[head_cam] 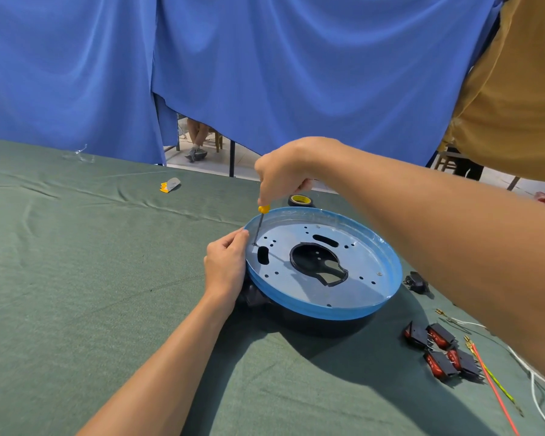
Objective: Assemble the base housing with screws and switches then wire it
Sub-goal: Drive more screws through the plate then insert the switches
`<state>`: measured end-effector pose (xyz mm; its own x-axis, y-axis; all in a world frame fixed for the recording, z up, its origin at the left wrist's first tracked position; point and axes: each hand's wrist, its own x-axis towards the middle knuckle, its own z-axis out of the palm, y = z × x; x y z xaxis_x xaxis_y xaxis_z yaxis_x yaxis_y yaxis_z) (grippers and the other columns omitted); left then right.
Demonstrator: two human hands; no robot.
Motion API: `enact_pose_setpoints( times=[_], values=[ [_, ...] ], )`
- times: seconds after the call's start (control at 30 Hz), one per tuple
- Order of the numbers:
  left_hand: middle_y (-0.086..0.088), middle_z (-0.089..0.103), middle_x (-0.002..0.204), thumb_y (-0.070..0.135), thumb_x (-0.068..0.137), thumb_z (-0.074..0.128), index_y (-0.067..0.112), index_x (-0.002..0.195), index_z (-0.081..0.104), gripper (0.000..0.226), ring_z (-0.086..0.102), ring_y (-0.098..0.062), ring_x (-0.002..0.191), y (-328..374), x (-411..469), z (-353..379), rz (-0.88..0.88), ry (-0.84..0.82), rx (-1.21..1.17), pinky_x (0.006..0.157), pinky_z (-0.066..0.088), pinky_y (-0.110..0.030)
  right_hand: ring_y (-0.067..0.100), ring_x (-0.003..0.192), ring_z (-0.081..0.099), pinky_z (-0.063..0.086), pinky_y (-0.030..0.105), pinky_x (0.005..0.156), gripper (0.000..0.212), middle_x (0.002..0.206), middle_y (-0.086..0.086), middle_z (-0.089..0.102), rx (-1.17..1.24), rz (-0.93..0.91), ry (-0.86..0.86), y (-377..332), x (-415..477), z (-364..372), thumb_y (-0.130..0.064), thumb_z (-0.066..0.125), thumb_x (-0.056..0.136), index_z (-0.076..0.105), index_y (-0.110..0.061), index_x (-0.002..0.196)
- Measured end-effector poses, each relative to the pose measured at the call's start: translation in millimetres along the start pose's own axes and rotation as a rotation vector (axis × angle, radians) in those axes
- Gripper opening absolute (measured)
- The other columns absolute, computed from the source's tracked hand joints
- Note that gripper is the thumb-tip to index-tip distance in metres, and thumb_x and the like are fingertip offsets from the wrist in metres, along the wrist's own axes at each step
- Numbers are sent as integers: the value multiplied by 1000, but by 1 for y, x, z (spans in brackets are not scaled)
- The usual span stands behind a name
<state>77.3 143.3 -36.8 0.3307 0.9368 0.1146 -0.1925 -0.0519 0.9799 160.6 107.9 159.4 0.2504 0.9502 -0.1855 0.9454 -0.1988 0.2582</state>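
A round base housing (353,309), a metal plate with a blue-film rim on a black body, lies on the green cloth. My right hand (283,174) grips a yellow-handled screwdriver (260,223) held nearly upright. Its tip stands on the plate's left side, just above an oval slot. My left hand (225,265) holds the housing's left rim, fingers curled over the edge. Several red-and-black rocker switches (444,350) lie to the right of the housing. Red, yellow-green and white wires (491,385) lie beside them.
A roll of black tape (301,200) sits just behind the housing. A small black part (417,282) lies at its right edge. A yellow-and-grey scrap (170,185) lies on the far cloth. Blue curtains hang behind the table; a person's legs show through a gap.
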Motion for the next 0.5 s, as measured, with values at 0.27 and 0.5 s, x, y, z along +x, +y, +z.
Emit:
enact_pose_setpoints(
  times=[0.27, 0.5],
  values=[
    [4, 68, 63, 39, 78, 56, 26, 58, 71, 28, 61, -19, 67, 2, -1, 1, 5, -1, 23, 69, 52, -46, 15, 47, 43, 30, 18, 33, 27, 81, 4, 69, -102, 26, 12, 1, -1, 12, -16, 52, 96, 68, -6, 76],
    [3, 64, 62, 38, 76, 56, 20, 55, 66, 30, 55, -22, 66, 2, -1, 0, 0, 4, 21, 65, 44, -42, 23, 53, 41, 33, 24, 49, 28, 70, 12, 54, 66, -34, -50, -2, -1, 2, -32, 60, 91, 56, -8, 78]
  ],
)
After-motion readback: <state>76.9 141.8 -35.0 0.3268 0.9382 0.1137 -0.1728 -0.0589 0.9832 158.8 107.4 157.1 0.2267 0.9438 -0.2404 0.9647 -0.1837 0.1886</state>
